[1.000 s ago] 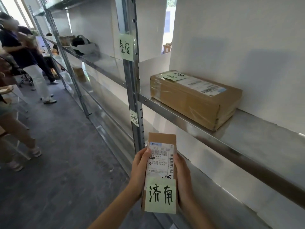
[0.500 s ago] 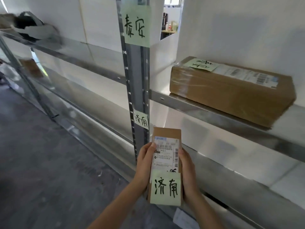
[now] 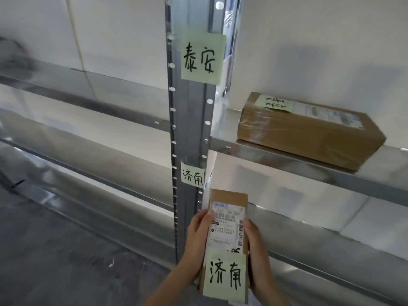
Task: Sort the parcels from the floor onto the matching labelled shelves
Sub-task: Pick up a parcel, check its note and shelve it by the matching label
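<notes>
I hold a small flat cardboard parcel (image 3: 229, 202) upright in front of me, low in the head view. It carries a white shipping label and a green note reading 济南. My left hand (image 3: 196, 235) grips its left edge and my right hand (image 3: 257, 246) grips its right edge. The parcel hangs just below and right of a small green 济南 label (image 3: 192, 175) on the metal shelf post (image 3: 189, 129). A larger green 泰安 label (image 3: 203, 56) sits higher on the same post. The lower shelf (image 3: 320, 246) lies right behind the parcel.
A long brown parcel (image 3: 309, 131) with a green note lies on the upper right shelf (image 3: 287, 157). More metal shelves (image 3: 88, 96) run off to the left. Grey floor (image 3: 55, 250) spreads at lower left. A white wall backs the shelving.
The view has swung right and closer to the shelf post; the people at the left are out of view. The parcel stays gripped in both hands, now nearer the 济南 label.
</notes>
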